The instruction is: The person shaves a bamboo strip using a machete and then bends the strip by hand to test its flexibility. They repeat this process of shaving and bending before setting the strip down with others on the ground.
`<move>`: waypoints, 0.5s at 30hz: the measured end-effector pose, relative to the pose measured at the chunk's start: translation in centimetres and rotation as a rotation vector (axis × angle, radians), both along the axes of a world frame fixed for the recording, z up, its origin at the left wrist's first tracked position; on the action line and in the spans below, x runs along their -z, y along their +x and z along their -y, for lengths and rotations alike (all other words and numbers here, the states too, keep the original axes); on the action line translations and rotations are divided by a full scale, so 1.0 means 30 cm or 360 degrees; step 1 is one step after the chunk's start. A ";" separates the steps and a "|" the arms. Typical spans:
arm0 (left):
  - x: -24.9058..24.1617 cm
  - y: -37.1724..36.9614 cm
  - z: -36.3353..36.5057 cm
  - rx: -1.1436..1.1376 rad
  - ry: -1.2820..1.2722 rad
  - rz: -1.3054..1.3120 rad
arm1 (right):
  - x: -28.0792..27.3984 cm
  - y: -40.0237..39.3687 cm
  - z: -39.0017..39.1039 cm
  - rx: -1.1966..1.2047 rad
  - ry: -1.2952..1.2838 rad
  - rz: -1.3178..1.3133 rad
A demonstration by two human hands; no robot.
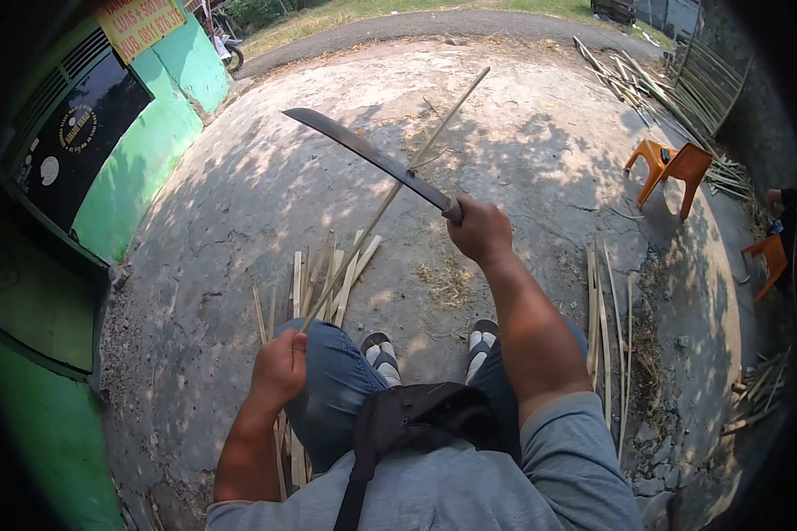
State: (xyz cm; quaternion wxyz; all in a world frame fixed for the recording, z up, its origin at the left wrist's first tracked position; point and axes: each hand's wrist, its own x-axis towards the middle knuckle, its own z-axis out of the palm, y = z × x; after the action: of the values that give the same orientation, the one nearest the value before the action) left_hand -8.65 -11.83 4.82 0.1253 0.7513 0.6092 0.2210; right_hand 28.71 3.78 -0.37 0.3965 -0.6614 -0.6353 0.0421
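My right hand (480, 232) is closed round the handle of a long machete (363, 150), whose dark blade points up and to the left. In my left hand (281, 365), closed beside my left knee, is the lower end of a long thin bamboo strip (390, 196). The strip slants up and to the right, and the blade crosses it around its middle, where a thin shaving sticks out. Split bamboo pieces (344, 281) lie on the ground by my left leg, and more strips (603, 327) lie to the right of my right leg.
Orange plastic chairs (673, 173) stand at the right, with a person (793, 221) partly visible at the edge. Bamboo piles (651, 88) lie at the upper right. A green wall (142, 190) runs along the left. My sandalled feet (382, 356) rest on cracked concrete (212, 310).
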 end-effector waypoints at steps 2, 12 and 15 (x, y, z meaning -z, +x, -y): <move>0.009 0.002 -0.035 -0.0024 -0.0014 0.0025 | 0.000 -0.029 0.012 -0.0033 0.0017 0.0025; -0.007 0.026 -0.033 0.0047 -0.0154 0.0169 | -0.008 -0.026 0.012 -0.0219 0.0232 0.0328; -0.011 -0.019 -0.041 0.0052 -0.0180 0.0092 | 0.000 0.016 -0.017 -0.0037 -0.0240 0.0152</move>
State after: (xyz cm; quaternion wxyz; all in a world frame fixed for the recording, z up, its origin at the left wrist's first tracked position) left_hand -9.23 -10.60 5.17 0.1885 0.7463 0.6044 0.2056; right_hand 29.19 4.28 -0.37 0.3143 -0.6832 -0.6561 0.0628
